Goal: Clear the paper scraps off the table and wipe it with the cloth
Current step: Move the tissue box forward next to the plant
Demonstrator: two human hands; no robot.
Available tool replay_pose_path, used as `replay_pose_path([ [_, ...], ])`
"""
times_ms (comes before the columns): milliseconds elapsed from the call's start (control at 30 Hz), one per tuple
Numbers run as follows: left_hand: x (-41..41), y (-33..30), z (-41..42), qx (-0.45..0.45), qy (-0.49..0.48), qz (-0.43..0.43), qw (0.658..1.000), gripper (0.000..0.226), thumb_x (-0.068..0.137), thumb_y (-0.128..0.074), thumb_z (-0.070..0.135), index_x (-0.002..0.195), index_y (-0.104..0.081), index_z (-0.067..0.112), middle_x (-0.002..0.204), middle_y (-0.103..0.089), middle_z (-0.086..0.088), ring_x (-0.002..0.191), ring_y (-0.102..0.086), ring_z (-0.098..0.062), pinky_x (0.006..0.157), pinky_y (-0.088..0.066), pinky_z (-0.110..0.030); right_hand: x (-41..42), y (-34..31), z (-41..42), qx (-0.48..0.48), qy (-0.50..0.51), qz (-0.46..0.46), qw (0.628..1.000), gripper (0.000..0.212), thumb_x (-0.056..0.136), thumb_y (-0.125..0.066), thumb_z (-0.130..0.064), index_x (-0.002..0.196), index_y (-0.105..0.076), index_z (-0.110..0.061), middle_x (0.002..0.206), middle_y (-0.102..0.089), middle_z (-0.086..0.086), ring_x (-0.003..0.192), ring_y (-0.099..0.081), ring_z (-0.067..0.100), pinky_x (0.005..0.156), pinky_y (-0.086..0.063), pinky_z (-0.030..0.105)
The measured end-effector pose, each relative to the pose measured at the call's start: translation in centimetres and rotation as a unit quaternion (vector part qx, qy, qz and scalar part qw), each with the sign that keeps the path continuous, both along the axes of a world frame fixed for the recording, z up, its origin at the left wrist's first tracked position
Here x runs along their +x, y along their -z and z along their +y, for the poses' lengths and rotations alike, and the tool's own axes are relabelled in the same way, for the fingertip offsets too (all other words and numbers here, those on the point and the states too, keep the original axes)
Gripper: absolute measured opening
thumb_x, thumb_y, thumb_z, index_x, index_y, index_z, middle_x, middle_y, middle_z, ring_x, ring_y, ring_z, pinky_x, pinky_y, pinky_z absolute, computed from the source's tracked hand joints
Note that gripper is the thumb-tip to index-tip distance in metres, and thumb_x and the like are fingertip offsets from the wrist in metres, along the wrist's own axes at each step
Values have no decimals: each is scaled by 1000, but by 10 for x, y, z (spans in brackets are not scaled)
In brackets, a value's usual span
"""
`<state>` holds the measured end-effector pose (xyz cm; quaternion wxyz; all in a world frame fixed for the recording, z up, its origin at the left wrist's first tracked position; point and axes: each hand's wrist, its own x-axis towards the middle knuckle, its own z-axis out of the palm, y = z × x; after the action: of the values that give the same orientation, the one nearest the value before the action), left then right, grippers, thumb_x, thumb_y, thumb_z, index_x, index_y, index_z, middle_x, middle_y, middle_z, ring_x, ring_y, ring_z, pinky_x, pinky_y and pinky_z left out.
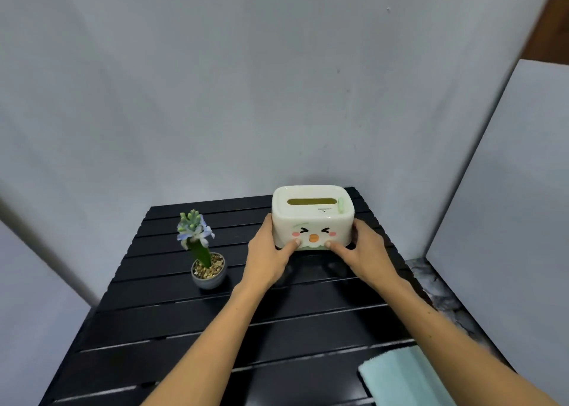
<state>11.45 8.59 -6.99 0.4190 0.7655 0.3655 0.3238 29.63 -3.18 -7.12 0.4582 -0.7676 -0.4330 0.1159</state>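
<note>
Both arms reach forward over the black tabletop point(215, 328); the left hand point(267, 259) and right hand point(365, 256) clasp the tissue box point(312, 217) sides, each grip pinching it, thumbs on its near face.

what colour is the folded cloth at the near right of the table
Pale mint green, plain with no pattern. The cloth shows in the head view, lying on the black slatted table.
</note>
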Motion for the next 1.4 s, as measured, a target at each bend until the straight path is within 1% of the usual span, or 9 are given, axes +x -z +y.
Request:
replay_pose_path([
  [200,-43,-5,-31,-13,18,-13,1000,60,81,-76,35,133,-46,43,122,-63,23,115,-58,1,100,-50,-33,-37,0,-34,-24,5,-6,1000,65,75,-80,-41,128,-52,-18,119,-62,-3,108,-58,12,92,-52,34],
  [367,-73,-8,-58,-41,27,-41,998,58,83,-77,26,123,-47,55,118,-66,23,113,-60,3,96,-49,-22,-61,4,-61,-35,-2,-18,999,66,76,-78,-43,131,-50,-18,123,-61,-4,112,-57,13,96,-51,38],
  [567,-98,-10,-75,-81,34,-53,995,61,84,-77,17,129,-48,46,121,-66,20,114,-60,3,96,-48,-20,-82,3,-80,-42,-10,-7,999,63,78,-78,-37,131,-50,-18,124,-60,-5,111,-57,9,95,-51,31],
  [700,-109,-12,-81,-79,35,-36,996,62,84,-76,16,126,-46,51,121,-65,22,114,-59,5,96,-47,-17,-92,1,-89,-48,-12,-5,999,62,78,-79,-35,130,-50,-19,125,-60,-4,112,-57,10,96,-50,32],
  [967,-120,-13,-89,-80,33,-27,996,63,85,-75,17,121,-45,59,121,-64,23,116,-58,4,98,-46,-18,-100,-5,-99,-58,-19,-2,998,56,79,-79,-33,126,-52,-19,120,-62,-5,107,-59,8,91,-51,27],
  [1167,-125,-12,-93,-81,30,-26,996,58,87,-73,18,122,-47,55,123,-64,21,119,-57,2,104,-46,-26,-103,-7,-104,-66,-30,4,997,55,80,-77,-28,128,-52,-18,122,-62,-4,108,-59,7,95,-50,27],
  [1267,-128,-10,-94,-76,25,-16,997,55,88,-72,26,119,-45,62,123,-63,25,119,-55,5,104,-44,-23,-102,-10,-107,-61,-30,6,998,52,81,-76,-27,127,-54,-20,121,-62,-5,106,-59,5,96,-51,31],
  [1333,-130,-11,-94,-77,19,-4,997,52,88,-72,28,114,-44,64,118,-61,31,114,-54,11,102,-43,-20,-102,-11,-110,-59,-29,0,998,58,81,-74,-29,133,-50,-20,127,-60,-5,109,-58,6,97,-52,34],
  [1400,-132,-13,-95,-82,14,-2,997,46,87,-72,30,113,-46,58,114,-57,37,112,-55,10,100,-43,-20,-101,-12,-112,-54,-29,-8,998,69,81,-73,-32,142,-42,-21,136,-55,-4,114,-55,7,99,-50,37],
])
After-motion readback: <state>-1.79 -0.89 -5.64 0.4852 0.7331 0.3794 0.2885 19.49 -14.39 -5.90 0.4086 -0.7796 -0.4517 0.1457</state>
